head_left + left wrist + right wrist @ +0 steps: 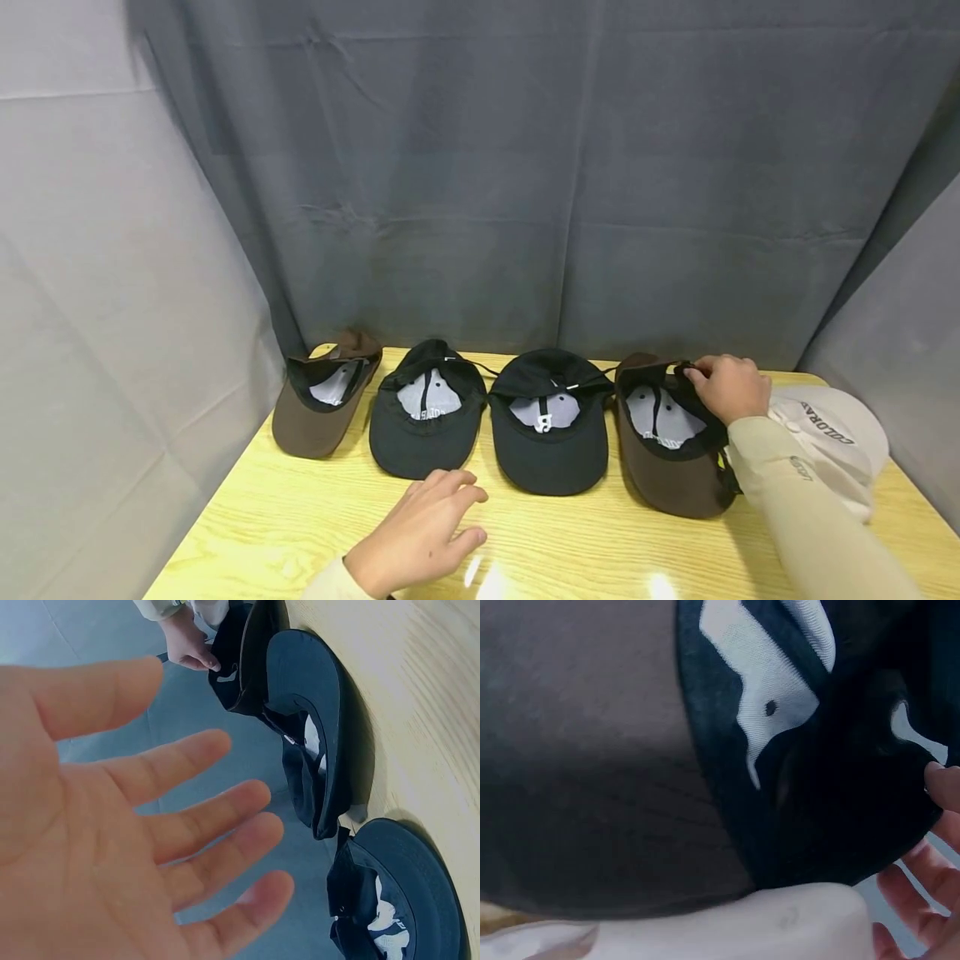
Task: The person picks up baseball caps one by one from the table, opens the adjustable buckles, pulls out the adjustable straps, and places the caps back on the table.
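My right hand pinches the back edge of a brown baseball cap, thumb on the inside of its band. That cap lies upside down, its brim toward me and its pale lining showing; the right wrist view shows the brim and lining close up. Over the table's front part my left hand hovers with spread fingers and holds nothing. Nearest to it are two upturned black caps, one left and one in the middle. The left wrist view shows its bare palm.
Another brown cap lies upturned at the far left of the wooden table. A white cap with dark lettering sits at the right, beside the gripped one. Grey cloth hangs behind the row, with pale cloth at both sides.
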Demonstrator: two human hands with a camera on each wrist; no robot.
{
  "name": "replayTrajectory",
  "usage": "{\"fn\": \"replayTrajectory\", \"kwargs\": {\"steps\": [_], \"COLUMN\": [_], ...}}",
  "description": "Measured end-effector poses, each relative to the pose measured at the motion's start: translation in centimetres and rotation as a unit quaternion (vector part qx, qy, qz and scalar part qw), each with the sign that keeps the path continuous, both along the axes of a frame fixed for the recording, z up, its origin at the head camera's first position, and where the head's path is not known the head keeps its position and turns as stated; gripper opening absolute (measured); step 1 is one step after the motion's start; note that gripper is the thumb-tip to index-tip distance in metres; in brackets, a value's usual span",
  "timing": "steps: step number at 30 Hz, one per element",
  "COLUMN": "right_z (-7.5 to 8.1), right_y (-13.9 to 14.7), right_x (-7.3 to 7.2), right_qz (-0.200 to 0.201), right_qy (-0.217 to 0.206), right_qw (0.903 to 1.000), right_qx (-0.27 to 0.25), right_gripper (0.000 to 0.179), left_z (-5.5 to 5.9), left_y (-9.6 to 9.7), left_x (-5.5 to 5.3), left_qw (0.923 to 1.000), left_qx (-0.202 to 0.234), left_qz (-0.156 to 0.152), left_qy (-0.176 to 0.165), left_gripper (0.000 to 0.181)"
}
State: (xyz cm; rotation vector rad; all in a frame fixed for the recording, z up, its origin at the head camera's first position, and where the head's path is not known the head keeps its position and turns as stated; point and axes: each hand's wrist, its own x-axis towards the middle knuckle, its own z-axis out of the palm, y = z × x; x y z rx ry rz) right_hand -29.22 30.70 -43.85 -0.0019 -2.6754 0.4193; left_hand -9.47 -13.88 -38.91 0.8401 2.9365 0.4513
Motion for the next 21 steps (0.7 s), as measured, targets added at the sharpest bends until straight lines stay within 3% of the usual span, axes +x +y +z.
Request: {"fn": "replayTrajectory", "kwargs": {"steps": [9,21], "right_z": [1.9,4.8], "right_y": [-1.2,-2.6], "right_x": [0.0,1.1], "right_qz": [0.002,0.026], "right_qy": [0.015,0.08], "right_qw": [0.9993,0.9945], "right_qx": [-0.034,-0.063], "right_gripper": [0.028,0.025], "left_z": [0.2,0.4], "left_y": [0.1,0.4], "left_x": [-0.1,-0.2], "left_qw": [0.9999,0.9999], "left_qx": [-0.002,0.007], "left_qz": [0.003,-0.008], "left_qy": [0.013,0.004], "left_gripper": [0.038,0.039]}}
